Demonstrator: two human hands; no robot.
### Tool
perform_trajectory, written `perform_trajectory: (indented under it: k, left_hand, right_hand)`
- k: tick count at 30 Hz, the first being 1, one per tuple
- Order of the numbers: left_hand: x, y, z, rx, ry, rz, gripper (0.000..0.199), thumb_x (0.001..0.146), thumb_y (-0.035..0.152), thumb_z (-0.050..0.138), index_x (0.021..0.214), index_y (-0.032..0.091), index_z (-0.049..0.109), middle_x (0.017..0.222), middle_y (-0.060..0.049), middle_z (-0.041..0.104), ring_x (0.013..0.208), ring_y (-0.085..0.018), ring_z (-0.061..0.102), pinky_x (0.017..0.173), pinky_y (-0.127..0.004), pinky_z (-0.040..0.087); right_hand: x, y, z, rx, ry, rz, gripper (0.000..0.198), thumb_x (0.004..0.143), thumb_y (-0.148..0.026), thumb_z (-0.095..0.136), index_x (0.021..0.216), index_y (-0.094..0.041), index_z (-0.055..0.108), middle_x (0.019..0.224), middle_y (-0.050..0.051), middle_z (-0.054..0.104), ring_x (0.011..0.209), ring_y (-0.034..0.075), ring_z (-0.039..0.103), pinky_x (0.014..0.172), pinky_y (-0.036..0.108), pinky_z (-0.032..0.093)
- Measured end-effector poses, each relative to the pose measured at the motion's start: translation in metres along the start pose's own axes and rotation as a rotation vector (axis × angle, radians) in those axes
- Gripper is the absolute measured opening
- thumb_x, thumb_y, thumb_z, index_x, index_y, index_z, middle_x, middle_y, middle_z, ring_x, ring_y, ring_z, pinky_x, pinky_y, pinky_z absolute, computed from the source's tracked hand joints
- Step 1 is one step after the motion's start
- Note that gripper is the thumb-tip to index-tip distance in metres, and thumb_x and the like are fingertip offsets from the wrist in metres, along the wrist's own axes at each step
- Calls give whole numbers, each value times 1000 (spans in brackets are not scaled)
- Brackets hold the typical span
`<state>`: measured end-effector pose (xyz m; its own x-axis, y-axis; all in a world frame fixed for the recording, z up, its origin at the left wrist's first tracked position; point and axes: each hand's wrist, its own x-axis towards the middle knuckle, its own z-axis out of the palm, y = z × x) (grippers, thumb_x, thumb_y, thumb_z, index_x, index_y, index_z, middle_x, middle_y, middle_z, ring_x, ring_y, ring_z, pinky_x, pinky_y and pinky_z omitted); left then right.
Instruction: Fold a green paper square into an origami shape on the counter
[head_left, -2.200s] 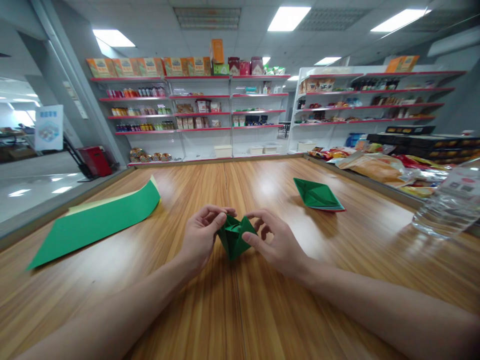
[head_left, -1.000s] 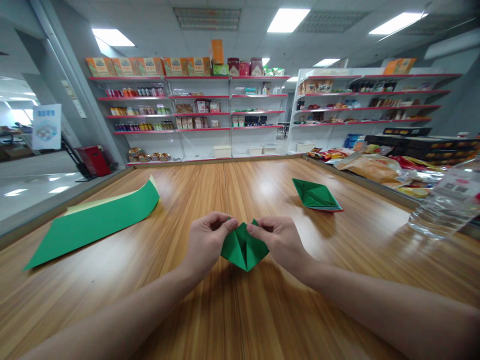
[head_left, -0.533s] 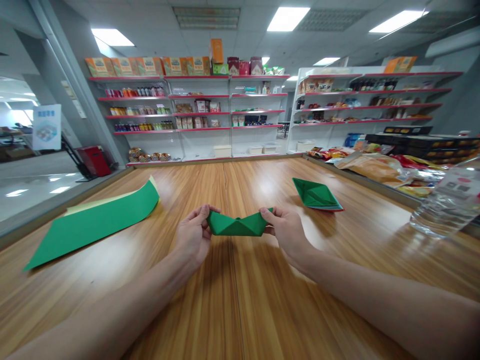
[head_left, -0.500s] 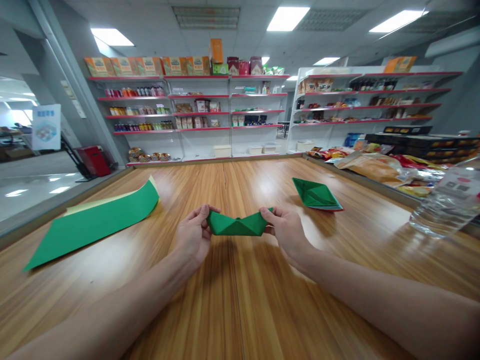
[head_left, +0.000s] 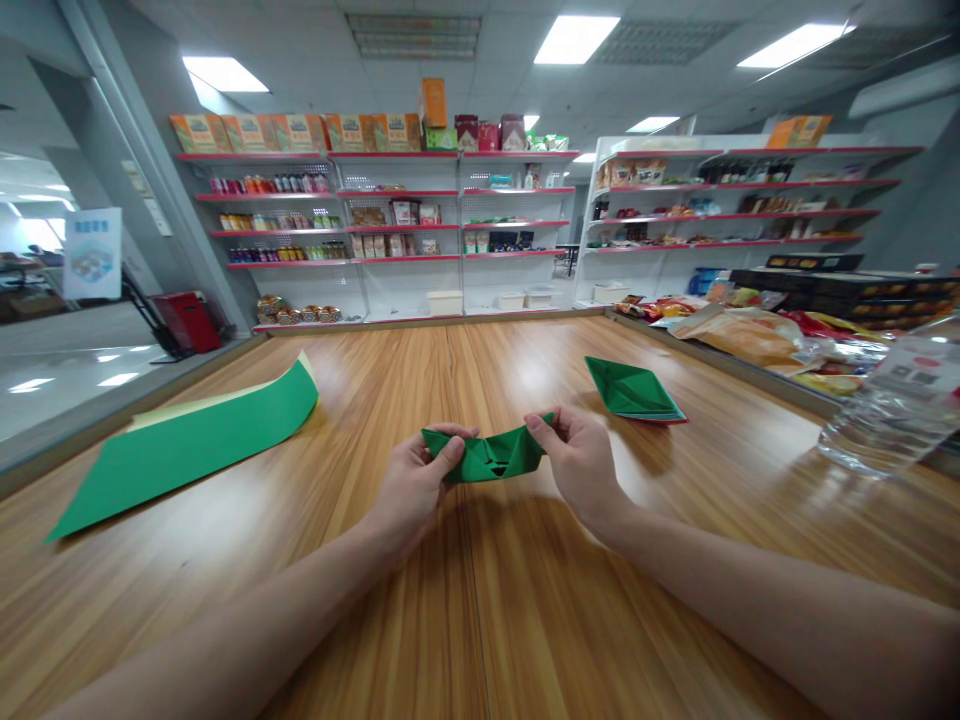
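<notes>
Between my two hands is a small folded green paper boat [head_left: 496,458], held just above the wooden table. My left hand [head_left: 424,478] pinches its left part, the thumb lying across the near side. At the right tip, my right hand [head_left: 576,462] grips the paper between thumb and fingers. Dark gaps show in the folds at the boat's lower middle. Beyond my right hand lies another green paper boat [head_left: 634,388], with red and pale edges visible beneath it. Green paper sheets [head_left: 187,455] with a yellow layer rest at the left, their far end curling up.
A clear plastic bottle [head_left: 892,400] stands at the right edge of the wooden table [head_left: 360,620]. Packaged snacks [head_left: 757,335] and stacked black boxes [head_left: 855,290] are piled behind it. Stocked shelves [head_left: 401,225] line the far side.
My left hand has slid inward to the right along the paper boat, its thumb now over the near side. The boat has tilted, its right end higher, and gaps now show in its middle.
</notes>
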<state>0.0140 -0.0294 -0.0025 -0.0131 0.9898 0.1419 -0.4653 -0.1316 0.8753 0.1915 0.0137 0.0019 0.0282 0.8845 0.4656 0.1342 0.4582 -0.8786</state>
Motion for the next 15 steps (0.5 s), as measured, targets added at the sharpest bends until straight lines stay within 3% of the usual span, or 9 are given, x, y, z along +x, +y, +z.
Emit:
perform_trajectory:
  k: [5,9,12,15]
  left_hand:
    - [6,5,-4,-109,88,78,20,78,26,71,91,12,65,99,-11,71,94,-19,66,84,-30,51]
    - [8,6,-7,-161,136,51,18,80,24,68,94,13,64,101,-11,71,95,-19,66,79,-28,53]
    - [6,5,-7,-114,168,62,21,80,26,69,95,12,65,101,-12,71,91,-19,67,78,-28,53]
    - [1,3,-2,-26,223,98,26,79,29,69,98,12,66,102,-12,71,88,-18,67,78,-29,53]
  right_hand:
    - [4,2,3,358,-4,240,33,69,-45,71,71,-14,60,65,2,60,62,15,57,59,32,50]
    - [5,6,5,550,-7,412,36,61,-43,77,70,-14,58,69,2,61,64,15,59,61,33,51]
    - [-2,5,7,558,-102,367,33,68,-44,73,75,-14,59,71,2,62,67,15,60,66,32,51]
    - [-14,-1,12,521,-276,243,29,75,-38,70,90,-16,61,86,4,67,81,16,63,77,33,51]
